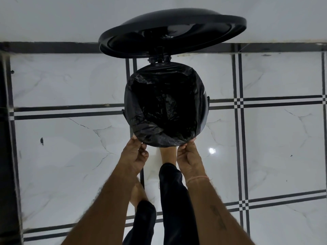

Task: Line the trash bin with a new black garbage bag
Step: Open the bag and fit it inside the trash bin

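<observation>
White marble-patterned floor tiles [70, 82] crossed by black stripes fill the view. At the left a small dark speck [42, 140] lies on one of them, well apart from everything else. My left hand [136, 154] reaches to the near-left edge of the trash bin [205, 103], fingers curled, pinching the black garbage bag [164, 106] where it folds over the rim. The bag sits inside the bin, spread across the whole opening and turned over the rim on the far, left and near sides. On the right a sliver of the bin's shiny wall shows beside it. The lid [169, 32] stands open on its hinge at the far side, tilted up in front of the pale wall [53, 18]. Between my hands my bare foot [168, 154] points toward the bin, toes hidden under its near edge, with a black trouser leg [175, 191] behind it. My right hand [189, 156] grips the bag's folded edge at the near-right rim, fingers curled around it, and a thin thread band [197, 178] circles that wrist. Further right a bright spot of reflected light [212, 150] sits on a tile.
</observation>
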